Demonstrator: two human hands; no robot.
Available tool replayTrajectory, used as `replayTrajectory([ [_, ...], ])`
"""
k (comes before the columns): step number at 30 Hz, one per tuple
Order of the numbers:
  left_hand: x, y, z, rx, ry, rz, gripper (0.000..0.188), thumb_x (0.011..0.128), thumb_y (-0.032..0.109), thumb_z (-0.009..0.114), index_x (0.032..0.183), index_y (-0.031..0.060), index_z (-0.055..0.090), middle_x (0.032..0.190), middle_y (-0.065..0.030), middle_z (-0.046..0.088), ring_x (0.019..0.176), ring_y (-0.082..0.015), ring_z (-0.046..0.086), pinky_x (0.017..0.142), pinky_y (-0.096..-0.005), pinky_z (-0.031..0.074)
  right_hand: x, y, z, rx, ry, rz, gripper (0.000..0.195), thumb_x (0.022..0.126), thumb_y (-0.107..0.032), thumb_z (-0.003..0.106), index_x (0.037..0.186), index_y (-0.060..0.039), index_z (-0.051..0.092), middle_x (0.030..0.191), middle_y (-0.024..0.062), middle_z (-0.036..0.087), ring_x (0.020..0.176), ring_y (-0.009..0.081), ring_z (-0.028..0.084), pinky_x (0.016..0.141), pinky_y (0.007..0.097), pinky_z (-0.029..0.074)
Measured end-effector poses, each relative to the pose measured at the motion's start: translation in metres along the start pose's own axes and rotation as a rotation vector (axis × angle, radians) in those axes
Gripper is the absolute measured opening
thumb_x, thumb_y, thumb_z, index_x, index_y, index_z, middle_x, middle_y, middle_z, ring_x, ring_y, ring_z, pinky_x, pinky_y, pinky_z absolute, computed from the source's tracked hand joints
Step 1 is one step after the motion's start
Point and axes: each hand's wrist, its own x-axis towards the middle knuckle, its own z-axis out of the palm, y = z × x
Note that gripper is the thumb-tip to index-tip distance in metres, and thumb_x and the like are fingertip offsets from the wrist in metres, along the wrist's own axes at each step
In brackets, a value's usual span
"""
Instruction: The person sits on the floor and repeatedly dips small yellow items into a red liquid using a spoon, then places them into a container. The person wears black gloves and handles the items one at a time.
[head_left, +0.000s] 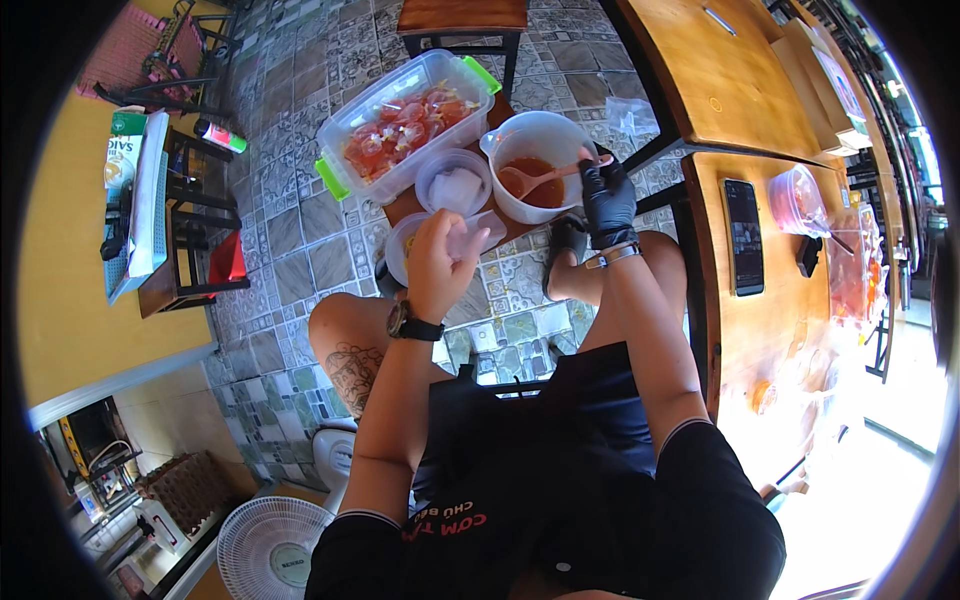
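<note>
My left hand, bare and with a watch at the wrist, holds a small clear plastic cup above a round plastic tub. In a black glove, my right hand grips the handle of a ladle, whose bowl dips into reddish-brown liquid in a white plastic pitcher. Another round tub with whitish clear pieces inside stands between them. Behind it, a clear storage box with green latches contains many small filled packets of red liquid.
These containers crowd a low wooden stool. To the right, a wooden table bears a phone, a plastic tub and plastic bags. A standing fan is at the lower left. Another stool stands beyond the box.
</note>
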Motion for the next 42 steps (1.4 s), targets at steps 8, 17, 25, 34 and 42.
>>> replayTrajectory([
  [8,0.003,-0.014,-0.004,0.024,0.049,0.004,0.027,0.081,0.017,0.074,0.085,0.0029,0.052,0.073,-0.0132,0.054,0.066,-0.0321,0.054,0.06,-0.0391,0.041,-0.004,0.001,-0.01,0.365,0.012,-0.109,0.018,0.086,0.0,0.066,0.104,0.0005,0.068,0.091,-0.0016,0.065,0.082,0.0056,0.053,0.074,0.0219,0.046],
  [17,0.0,-0.005,-0.006,0.041,0.103,0.055,0.027,0.08,0.016,0.075,0.083,0.003,0.051,0.072,-0.0119,0.053,0.066,-0.0311,0.053,0.059,-0.0386,0.041,-0.028,-0.101,-0.08,0.124,-0.289,-0.305,0.038,0.084,0.01,0.059,0.121,0.0027,0.062,0.119,0.0118,0.066,0.105,0.0135,0.059,0.095,0.0279,0.046],
  [25,-0.003,0.006,-0.006,0.075,0.112,0.158,0.027,0.08,0.016,0.075,0.086,0.0035,0.052,0.073,-0.0087,0.049,0.065,-0.0263,0.049,0.062,-0.0364,0.039,-0.039,-0.123,-0.086,-0.167,-0.342,-0.434,0.038,0.081,-0.004,0.066,0.119,-0.0065,0.067,0.081,0.008,0.071,0.068,0.0071,0.063,0.065,0.0238,0.053],
  [34,-0.006,0.021,-0.009,0.115,0.07,0.12,0.03,0.076,0.02,0.077,0.084,0.005,0.051,0.074,-0.0078,0.052,0.07,-0.0278,0.05,0.062,-0.0384,0.041,-0.042,-0.162,-0.084,-0.502,-0.344,-0.713,0.041,0.074,-0.013,0.069,0.116,-0.0098,0.068,0.071,0.0139,0.068,0.059,0.0236,0.067,0.056,0.0319,0.053],
  [42,-0.006,0.02,-0.003,0.11,0.088,0.086,0.031,0.078,0.021,0.076,0.08,0.0053,0.05,0.07,-0.007,0.051,0.065,-0.0271,0.048,0.059,-0.0382,0.039,-0.046,-0.189,-0.08,-0.642,-0.368,-0.827,0.037,0.075,-0.018,0.069,0.112,-0.0121,0.07,0.071,0.014,0.067,0.057,0.0269,0.065,0.055,0.034,0.053],
])
